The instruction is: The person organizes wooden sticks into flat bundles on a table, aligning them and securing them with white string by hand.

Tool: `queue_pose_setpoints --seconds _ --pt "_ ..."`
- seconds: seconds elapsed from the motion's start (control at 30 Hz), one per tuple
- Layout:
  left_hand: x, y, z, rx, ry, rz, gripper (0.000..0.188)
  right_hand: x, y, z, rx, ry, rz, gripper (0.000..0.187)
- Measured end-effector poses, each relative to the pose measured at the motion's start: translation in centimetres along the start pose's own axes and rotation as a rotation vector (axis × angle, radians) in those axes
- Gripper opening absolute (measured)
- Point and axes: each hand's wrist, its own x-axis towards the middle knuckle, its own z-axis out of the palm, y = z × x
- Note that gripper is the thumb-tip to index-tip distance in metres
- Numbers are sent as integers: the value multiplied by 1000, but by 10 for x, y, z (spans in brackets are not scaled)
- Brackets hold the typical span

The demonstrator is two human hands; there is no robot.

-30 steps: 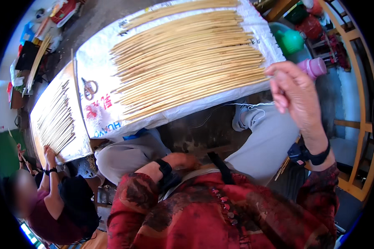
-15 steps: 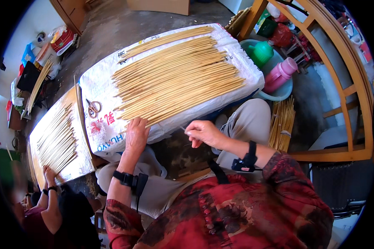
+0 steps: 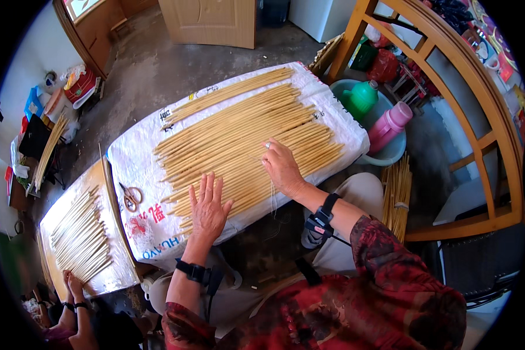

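Note:
A broad row of pale straw-coloured stalks lies side by side on a white woven sheet. My left hand rests flat on the near left part of the row, fingers spread, holding nothing. Over the near right part, my right hand is closed in a pinch. Thin pale thread hangs from it past the sheet's near edge. Whether a needle is in the pinch is too small to tell. A narrower strip of stalks lies apart along the far edge. Scissors lie left of the row.
A second board with stalks stands at left, where another person's hands touch the ends. Right of the table are a basin holding green and pink flasks, a stalk bundle and a wooden frame.
My left hand has gone from the row's near edge to lying flat on it with fingers spread. My right hand has moved forward over the stalks, trailing thread. The view has tilted upward.

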Motion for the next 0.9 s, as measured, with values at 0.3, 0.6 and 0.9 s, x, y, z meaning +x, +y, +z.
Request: queue_pose_setpoints --seconds 0.3,0.6,0.9 --pt "35 -5 32 13 -47 -61 61 -22 51 18 -127 -25 36 11" --pt "62 32 42 -22 -59 -29 61 -25 89 -7 -150 -41 122 10" --pt "73 45 42 -27 -49 -35 59 -24 103 -12 -122 21 116 10"
